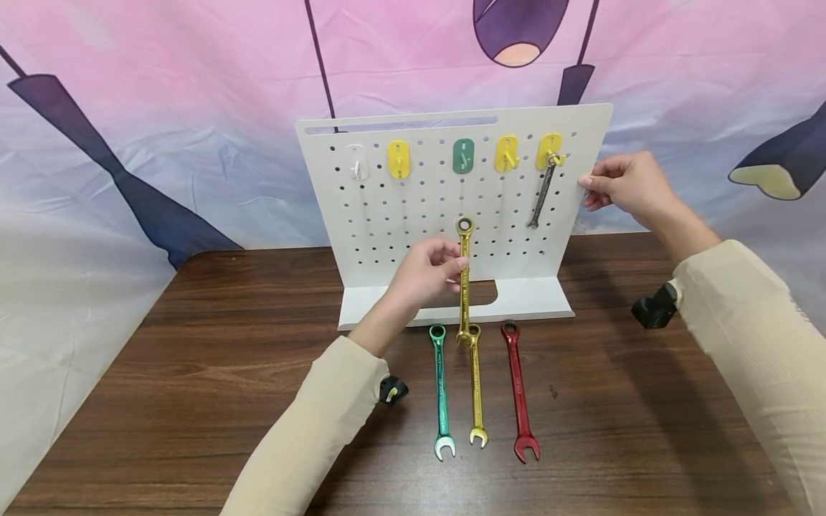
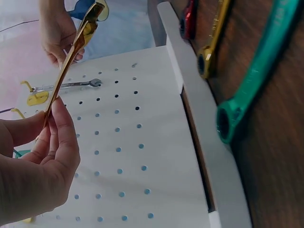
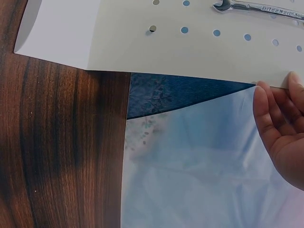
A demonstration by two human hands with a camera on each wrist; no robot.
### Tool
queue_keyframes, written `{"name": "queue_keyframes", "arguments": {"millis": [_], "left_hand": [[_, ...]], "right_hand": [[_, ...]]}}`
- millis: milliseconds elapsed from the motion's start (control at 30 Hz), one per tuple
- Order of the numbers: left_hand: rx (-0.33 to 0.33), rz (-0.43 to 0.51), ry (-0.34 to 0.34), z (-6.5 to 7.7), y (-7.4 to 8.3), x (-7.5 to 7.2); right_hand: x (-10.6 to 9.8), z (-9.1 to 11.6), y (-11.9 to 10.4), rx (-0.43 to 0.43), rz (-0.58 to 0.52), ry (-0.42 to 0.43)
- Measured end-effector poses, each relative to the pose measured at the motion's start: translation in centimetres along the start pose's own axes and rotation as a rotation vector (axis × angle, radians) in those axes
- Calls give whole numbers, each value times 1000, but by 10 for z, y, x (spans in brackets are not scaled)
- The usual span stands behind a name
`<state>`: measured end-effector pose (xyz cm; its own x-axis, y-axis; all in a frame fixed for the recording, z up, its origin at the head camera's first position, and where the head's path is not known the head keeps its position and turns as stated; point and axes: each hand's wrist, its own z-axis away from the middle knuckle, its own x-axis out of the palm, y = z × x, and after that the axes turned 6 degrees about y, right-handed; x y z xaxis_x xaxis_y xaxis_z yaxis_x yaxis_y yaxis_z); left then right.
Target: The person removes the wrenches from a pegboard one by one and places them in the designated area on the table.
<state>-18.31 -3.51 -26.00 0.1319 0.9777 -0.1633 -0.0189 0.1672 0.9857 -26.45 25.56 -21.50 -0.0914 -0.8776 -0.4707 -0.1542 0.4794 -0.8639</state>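
My left hand (image 1: 419, 278) pinches a gold combination wrench (image 1: 464, 290) between thumb and fingers, in front of the white pegboard (image 1: 592, 129). The wrench stands nearly upright, ring end at the top. In the left wrist view the gold wrench (image 2: 71, 59) shows edge-on. At the board's right edge, my right hand (image 1: 629, 185) grips the rim, thumb on the front face and fingers behind it, as the right wrist view shows. Close by, a silver wrench (image 1: 544, 193) hangs by its ring end from the rightmost yellow hook (image 1: 549, 143).
On the dark wooden table (image 1: 213, 373) lie a green wrench (image 1: 442, 390), another gold wrench (image 1: 477, 387) and a red wrench (image 1: 519, 387), open ends toward me. Across the board's upper part are a white hook (image 1: 357, 162), a green hook (image 1: 463, 155) and more yellow hooks (image 1: 399, 159).
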Motion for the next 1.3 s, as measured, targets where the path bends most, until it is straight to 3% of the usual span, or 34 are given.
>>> {"name": "queue_keyframes", "arguments": {"millis": [600, 967, 1300], "left_hand": [[-48, -15, -20, 24, -31, -24], [-132, -60, -29, 35, -48, -40], [-212, -58, -122, 45, -64, -52]], "right_hand": [[0, 1, 2, 1, 9, 2], [0, 1, 1, 3, -3, 2], [0, -1, 0, -2, 17, -2]]}}
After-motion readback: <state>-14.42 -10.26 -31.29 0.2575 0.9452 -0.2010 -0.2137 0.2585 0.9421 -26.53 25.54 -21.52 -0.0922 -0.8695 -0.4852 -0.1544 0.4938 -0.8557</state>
